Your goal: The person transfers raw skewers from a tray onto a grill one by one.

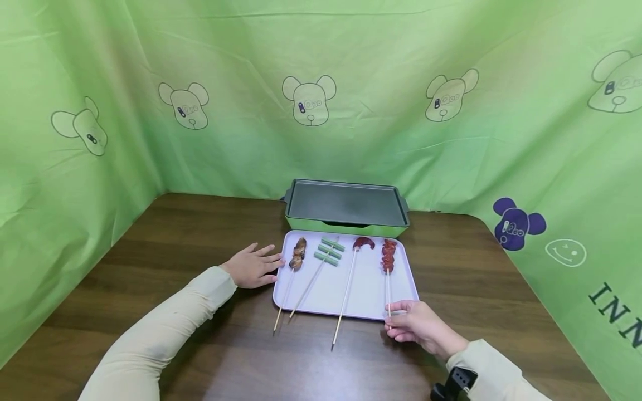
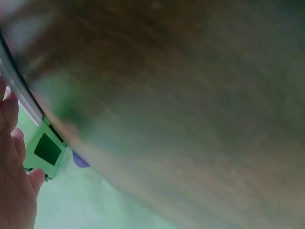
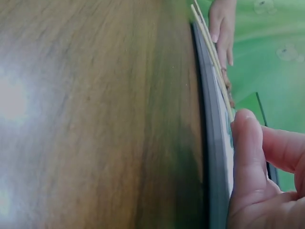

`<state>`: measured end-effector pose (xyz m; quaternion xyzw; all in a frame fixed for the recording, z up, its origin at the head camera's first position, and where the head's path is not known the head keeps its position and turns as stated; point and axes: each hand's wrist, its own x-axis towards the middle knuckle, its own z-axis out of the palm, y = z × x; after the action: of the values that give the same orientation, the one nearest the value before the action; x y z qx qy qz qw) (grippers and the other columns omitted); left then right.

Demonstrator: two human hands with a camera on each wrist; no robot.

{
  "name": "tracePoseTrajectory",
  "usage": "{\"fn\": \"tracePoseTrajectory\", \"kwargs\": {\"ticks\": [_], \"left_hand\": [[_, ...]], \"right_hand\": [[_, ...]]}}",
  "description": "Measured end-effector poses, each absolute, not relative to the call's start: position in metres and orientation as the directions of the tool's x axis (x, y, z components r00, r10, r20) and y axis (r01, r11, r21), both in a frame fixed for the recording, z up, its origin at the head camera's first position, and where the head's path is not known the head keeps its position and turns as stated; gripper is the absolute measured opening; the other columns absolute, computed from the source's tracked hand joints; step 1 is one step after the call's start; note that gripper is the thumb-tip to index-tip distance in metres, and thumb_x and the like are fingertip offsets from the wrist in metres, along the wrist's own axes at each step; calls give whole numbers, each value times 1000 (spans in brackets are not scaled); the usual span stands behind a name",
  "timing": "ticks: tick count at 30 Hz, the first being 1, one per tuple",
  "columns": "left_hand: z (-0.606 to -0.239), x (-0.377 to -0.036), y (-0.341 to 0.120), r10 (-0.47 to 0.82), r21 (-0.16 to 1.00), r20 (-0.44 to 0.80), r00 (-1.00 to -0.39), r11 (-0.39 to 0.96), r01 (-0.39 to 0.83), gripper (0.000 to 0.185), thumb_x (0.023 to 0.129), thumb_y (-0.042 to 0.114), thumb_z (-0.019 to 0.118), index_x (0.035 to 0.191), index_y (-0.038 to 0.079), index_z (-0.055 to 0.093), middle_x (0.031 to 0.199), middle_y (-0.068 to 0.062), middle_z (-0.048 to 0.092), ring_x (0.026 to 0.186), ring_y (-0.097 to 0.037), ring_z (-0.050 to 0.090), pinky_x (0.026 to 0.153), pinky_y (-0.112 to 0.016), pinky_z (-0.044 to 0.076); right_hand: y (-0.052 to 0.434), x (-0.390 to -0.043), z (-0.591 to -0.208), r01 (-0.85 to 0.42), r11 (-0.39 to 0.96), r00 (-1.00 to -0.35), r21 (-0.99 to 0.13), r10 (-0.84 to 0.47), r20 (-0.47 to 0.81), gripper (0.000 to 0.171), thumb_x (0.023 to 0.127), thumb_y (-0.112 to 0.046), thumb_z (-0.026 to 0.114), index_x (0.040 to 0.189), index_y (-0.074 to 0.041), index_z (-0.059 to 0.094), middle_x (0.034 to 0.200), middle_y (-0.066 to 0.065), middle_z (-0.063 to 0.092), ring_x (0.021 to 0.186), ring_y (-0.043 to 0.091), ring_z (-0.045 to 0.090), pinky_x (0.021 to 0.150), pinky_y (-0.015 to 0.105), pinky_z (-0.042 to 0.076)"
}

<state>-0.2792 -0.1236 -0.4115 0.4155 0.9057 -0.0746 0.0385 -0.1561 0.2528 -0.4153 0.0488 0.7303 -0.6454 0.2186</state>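
A white tray [image 1: 369, 298] lies on the table with food skewers side by side on it. At its right, my right hand [image 1: 413, 327] pinches the stick of a skewer of red meat pieces [image 1: 388, 256] between thumb and fingers. My left hand [image 1: 254, 268] lies with spread, straight fingers at the tray's left edge, its fingertips touching the rim. Nearest to it is a browned meat skewer [image 1: 298, 255]. Then come a skewer of green vegetable pieces [image 1: 327, 254] and one with a dark red curved piece [image 1: 363, 242]. In the right wrist view the thumb [image 3: 249, 152] hides the pinched stick.
Directly behind the tray stands a green tabletop grill [image 1: 346, 203] with a flat dark plate. The stick ends overhang the tray's front rim. A green printed curtain [image 1: 241, 145] encloses the brown wooden table [image 1: 200, 223] at the back and sides.
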Motion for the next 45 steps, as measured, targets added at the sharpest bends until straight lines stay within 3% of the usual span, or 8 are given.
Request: {"fn": "tracePoseTrajectory", "kwargs": {"ticks": [5, 15, 30, 45], "left_hand": [[-412, -279, -124, 749, -80, -124, -651, 647, 759, 48, 101, 37, 43, 141, 11, 50, 147, -5, 44, 139, -34, 30, 107, -57, 26], [-415, -279, -126, 745, -66, -89, -661, 658, 751, 47, 101, 36, 44, 140, 11, 52, 145, -5, 46, 139, -36, 30, 106, -59, 25], [-411, -278, -121, 722, -92, -140, -677, 672, 735, 48, 101, 37, 44, 141, 13, 50, 146, -3, 45, 140, -34, 29, 107, -58, 24], [-411, -280, -120, 716, -107, -155, -681, 673, 732, 48, 101, 39, 44, 142, 14, 49, 146, -2, 44, 140, -33, 28, 108, -57, 24]], "right_hand": [[254, -157, -417, 374, 139, -887, -917, -234, -398, 25, 88, 7, 56, 111, 13, 48, 69, 3, 66, 57, 7, 64, 54, 19, 52], [251, -153, -418, 350, 142, -887, -926, -269, -377, 26, 87, 8, 56, 110, 12, 46, 69, 4, 66, 57, 8, 64, 54, 20, 52], [246, -142, -395, 266, 182, -910, -947, -278, -308, 31, 86, 8, 56, 112, 16, 42, 68, 6, 65, 55, 8, 63, 52, 20, 51], [252, -174, -372, 212, 263, -941, -941, -203, -269, 30, 87, 9, 56, 113, 16, 43, 67, 4, 65, 55, 10, 62, 53, 23, 53]]}}
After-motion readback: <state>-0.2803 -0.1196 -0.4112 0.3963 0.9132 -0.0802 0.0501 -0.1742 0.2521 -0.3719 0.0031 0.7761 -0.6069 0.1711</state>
